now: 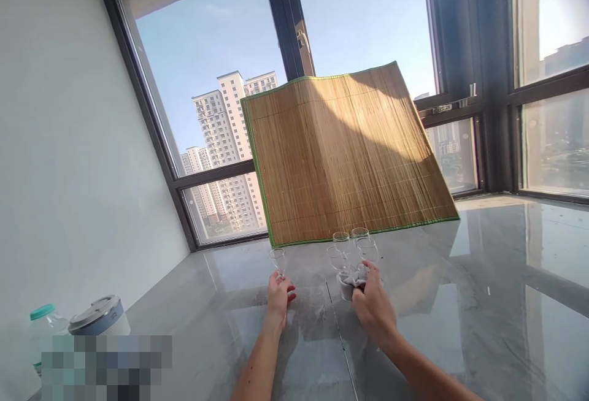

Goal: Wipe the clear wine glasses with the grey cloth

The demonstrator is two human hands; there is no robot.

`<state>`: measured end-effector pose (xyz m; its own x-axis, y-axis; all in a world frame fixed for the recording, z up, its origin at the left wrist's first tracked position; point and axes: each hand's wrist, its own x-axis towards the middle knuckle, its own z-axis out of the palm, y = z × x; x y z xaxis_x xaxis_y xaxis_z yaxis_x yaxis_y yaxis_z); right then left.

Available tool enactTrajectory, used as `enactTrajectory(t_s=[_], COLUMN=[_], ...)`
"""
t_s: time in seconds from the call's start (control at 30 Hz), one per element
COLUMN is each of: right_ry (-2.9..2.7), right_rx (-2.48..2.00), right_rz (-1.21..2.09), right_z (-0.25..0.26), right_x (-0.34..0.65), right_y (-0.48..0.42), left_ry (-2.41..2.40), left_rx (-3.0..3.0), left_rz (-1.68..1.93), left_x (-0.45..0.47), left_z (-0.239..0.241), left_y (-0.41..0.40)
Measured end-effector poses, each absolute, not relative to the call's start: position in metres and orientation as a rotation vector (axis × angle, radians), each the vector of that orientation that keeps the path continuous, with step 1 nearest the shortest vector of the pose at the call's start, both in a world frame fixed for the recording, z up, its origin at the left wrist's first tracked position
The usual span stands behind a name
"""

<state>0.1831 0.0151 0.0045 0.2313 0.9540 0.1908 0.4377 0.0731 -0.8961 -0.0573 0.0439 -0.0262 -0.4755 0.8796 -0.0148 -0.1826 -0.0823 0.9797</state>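
Note:
My left hand (278, 295) rests on the grey marble counter (460, 303), its fingers closed around the stem of a small clear wine glass (278, 260). My right hand (373, 304) grips a grey cloth (353, 282) bunched at the foot of a cluster of clear wine glasses (352, 249). These glasses stand close together just in front of a bamboo mat (345, 156) that leans upright against the window.
A white wall runs along the left. Large dark-framed windows (289, 27) close the back and right, with tower blocks outside. At the lower left stand a bottle with a teal cap (42, 321) and a white container with a grey lid (99, 316).

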Motion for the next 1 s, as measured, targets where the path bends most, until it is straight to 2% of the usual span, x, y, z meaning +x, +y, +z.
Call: enactTrajectory(t_s=[0.53, 0.63, 0.8, 1.0], right_ry=[-1.267, -1.43, -2.054, -2.286], right_rx=[-1.542, -1.47, -1.14, -1.388], right_rz=[0.62, 0.568, 0.424, 0.198], right_z=[-0.001, -0.004, -0.006, -0.005], right_x=[0.227, 0.224, 0.199, 0.173], right_y=[-0.012, -0.021, -0.031, -0.015], left_ry=[1.483, 1.503, 1.533, 1.57], left_rx=[0.915, 0.936, 0.99, 1.027], left_rz=[1.622, 1.626, 1.617, 1.616], left_x=[-0.052, -0.052, -0.052, -0.05], left_z=[-0.019, -0.021, -0.025, -0.024], left_y=[0.039, 0.041, 0.042, 0.043])
